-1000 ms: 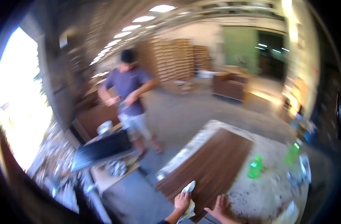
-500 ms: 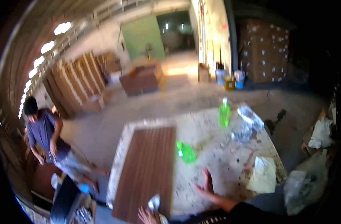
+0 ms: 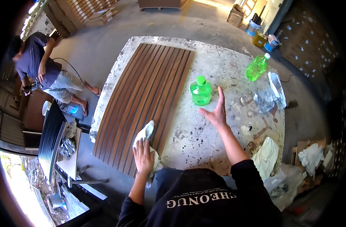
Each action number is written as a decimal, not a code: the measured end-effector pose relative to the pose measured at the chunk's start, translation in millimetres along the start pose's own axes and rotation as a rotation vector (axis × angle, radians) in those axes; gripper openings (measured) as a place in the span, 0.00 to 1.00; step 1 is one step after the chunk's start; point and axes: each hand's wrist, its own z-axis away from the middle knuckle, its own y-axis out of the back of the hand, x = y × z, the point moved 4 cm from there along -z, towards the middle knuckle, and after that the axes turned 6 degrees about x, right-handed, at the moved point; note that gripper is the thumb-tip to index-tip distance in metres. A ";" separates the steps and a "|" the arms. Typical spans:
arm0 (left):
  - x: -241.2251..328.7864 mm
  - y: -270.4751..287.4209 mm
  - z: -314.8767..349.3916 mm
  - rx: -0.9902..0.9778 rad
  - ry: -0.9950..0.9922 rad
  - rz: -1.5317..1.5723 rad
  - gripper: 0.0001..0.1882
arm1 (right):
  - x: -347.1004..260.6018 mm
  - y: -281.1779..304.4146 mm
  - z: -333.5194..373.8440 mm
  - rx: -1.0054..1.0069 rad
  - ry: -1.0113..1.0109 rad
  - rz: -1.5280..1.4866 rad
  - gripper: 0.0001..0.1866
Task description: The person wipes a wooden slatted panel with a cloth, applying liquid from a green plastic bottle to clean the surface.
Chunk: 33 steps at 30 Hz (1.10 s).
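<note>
My left hand [image 3: 144,158] presses a bunched white cloth [image 3: 145,132] onto the near end of a brown slatted wooden panel [image 3: 150,81]. The cloth sticks out past the fingertips and beside the thumb; the palm's underside is hidden. With thumb and fingers spread and nothing between them, my right hand [image 3: 217,112] reaches over the table just short of a green bottle [image 3: 200,90]. That bottle has a green cap and stands upright beside the panel. A second green bottle [image 3: 257,67], white-capped, stands farther right.
The stained white table [image 3: 218,147] carries crumpled clear plastic [image 3: 269,94] at right and a white cloth [image 3: 266,156] at its near right corner. To the left, a person [image 3: 48,68] holds a corded tool near a dark ribbed panel [image 3: 52,140]. Buckets [image 3: 259,38] stand on the floor beyond.
My view has tipped downward, bringing the table closer. My right hand has stretched forward toward the nearer bottle, its fingers spread. The left hand stays with the cloth on the panel.
</note>
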 end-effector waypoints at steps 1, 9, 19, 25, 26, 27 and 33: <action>-2.4 5.6 8.0 0.026 0.054 0.103 0.34 | 4.7 -4.3 -4.7 -0.008 -0.005 0.002 0.63; 14.6 3.3 -29.8 -0.036 -0.195 0.136 0.20 | 42.1 -49.4 -20.3 -0.012 -0.037 -0.063 0.59; 80.8 -84.5 -288.7 0.132 -0.277 0.137 0.23 | 42.6 -45.5 -23.8 -0.044 -0.088 0.041 0.51; 46.4 -63.4 -251.6 0.189 -0.179 0.310 0.13 | 47.6 -38.9 -17.4 0.051 -0.220 -0.285 0.47; 34.9 -60.7 -242.5 0.285 -0.152 0.397 0.12 | 45.8 -36.4 -17.3 0.053 -0.231 -0.282 0.47; 18.0 -54.7 -233.5 0.277 0.103 0.559 0.09 | 40.2 -35.9 -26.1 0.010 -0.223 -0.285 0.48; -11.0 -27.4 -227.3 0.049 0.607 2.484 0.22 | 29.5 -16.3 -48.4 -0.316 -0.198 -0.055 0.47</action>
